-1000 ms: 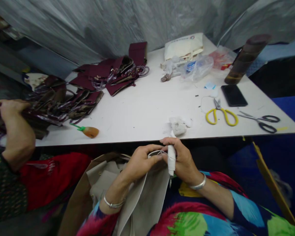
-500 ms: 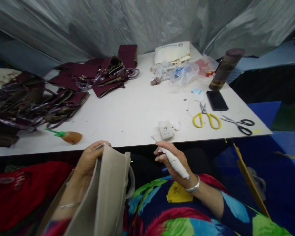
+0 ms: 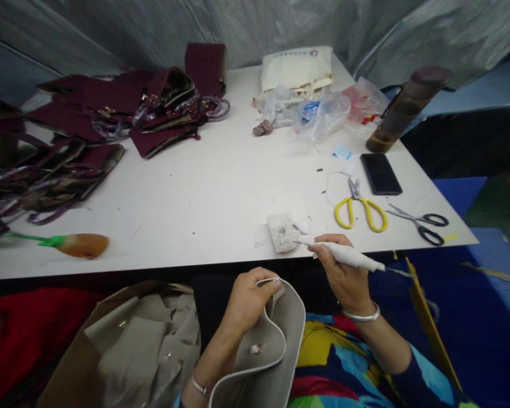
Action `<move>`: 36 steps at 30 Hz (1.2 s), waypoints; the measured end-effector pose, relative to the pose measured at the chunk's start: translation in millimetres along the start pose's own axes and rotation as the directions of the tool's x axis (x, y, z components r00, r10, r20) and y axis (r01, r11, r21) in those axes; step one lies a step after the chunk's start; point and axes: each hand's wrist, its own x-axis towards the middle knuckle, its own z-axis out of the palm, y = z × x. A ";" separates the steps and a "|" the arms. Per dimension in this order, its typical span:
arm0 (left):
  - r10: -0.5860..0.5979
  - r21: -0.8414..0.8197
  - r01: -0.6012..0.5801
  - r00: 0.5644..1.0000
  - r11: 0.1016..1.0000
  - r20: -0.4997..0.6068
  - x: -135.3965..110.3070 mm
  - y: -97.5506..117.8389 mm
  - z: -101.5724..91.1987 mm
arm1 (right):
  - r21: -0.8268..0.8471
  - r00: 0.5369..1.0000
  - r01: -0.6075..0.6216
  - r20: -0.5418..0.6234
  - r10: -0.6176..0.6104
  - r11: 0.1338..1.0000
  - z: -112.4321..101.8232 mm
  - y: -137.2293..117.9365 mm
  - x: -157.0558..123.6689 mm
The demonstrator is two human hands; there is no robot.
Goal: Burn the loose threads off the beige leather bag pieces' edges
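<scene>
Nearest, on the person's side of the white block, is an open grey bag, its mouth facing up. The left hand pinches the bag's rim between thumb and bent fingers, just short of the block. Farther left of the block on this near side, a brown carton holds grey pieces with small metal fittings. The right hand, right of the block, is closed around a white-wrapped tool; its thin metal tip reaches the block, though whether it touches cannot be told.

The block itself lies near the front edge of the bench. Well left of it lies an orange bottle with a green nozzle. Right of it are yellow-handled scissors, then black-handled scissors, both with blades parted. Beyond the block and to its right lie a dark phone and a leaning brown tumbler. Beyond it to the left are dark red bags; farther behind it, clear plastic bags and a cream cloth bag.
</scene>
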 end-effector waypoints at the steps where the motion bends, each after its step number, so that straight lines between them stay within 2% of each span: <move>1: -0.027 0.007 0.027 1.000 1.000 0.014 -0.1 0.0 -1.8 | -0.038 1.000 0.020 0.006 -0.020 0.999 -1.5 1.0 1.1; 5: -0.104 0.018 0.103 0.993 0.994 0.057 -0.1 1.4 -11.5 | -0.099 0.995 0.089 0.044 -0.085 0.991 -5.0 -0.1 4.1; 10: -0.140 0.021 0.138 0.987 0.990 0.083 3.5 2.7 -9.1 | -0.169 0.978 0.189 0.117 -0.171 0.967 -4.5 0.6 6.7; 15: -0.168 0.015 0.168 0.978 0.986 0.123 6.5 4.5 -8.9 | -0.131 0.985 0.135 0.128 -0.118 0.982 -2.2 3.2 10.8; 18: -0.169 0.025 0.167 0.973 0.986 0.157 6.5 4.3 -10.3 | -0.138 0.981 0.146 0.151 -0.125 0.980 -0.1 2.7 13.5; 20: -0.159 0.034 0.156 0.973 0.987 0.166 6.6 3.9 -11.1 | -0.163 0.969 0.200 0.178 -0.171 0.966 1.3 2.3 15.0; 24: -0.143 0.036 0.139 0.975 0.990 0.168 6.6 3.8 -12.7 | -0.224 0.916 0.362 0.263 -0.302 0.905 4.2 2.0 16.3; 26: -0.141 0.036 0.137 0.976 0.990 0.163 5.8 3.8 -13.2 | -0.260 0.909 0.390 0.259 -0.325 0.883 5.6 1.0 16.4; 28: -0.136 0.048 0.130 0.977 0.990 0.161 4.5 3.5 -13.2 | -0.294 0.909 0.397 0.254 -0.330 0.869 6.8 -1.2 16.9; 32: -0.100 0.074 0.089 0.981 0.993 0.163 1.8 4.1 -12.1 | -0.342 0.895 0.416 0.320 -0.312 0.843 8.1 -7.1 21.6; 34: -0.088 0.083 0.075 0.983 0.994 0.164 0.9 5.5 -11.5 | -0.320 0.900 0.389 0.331 -0.283 0.864 8.2 -9.6 24.9; 36: -0.094 0.097 0.079 0.983 0.992 0.160 0.4 7.4 -11.2 | -0.254 0.928 0.314 0.285 -0.239 0.915 7.9 -11.5 26.6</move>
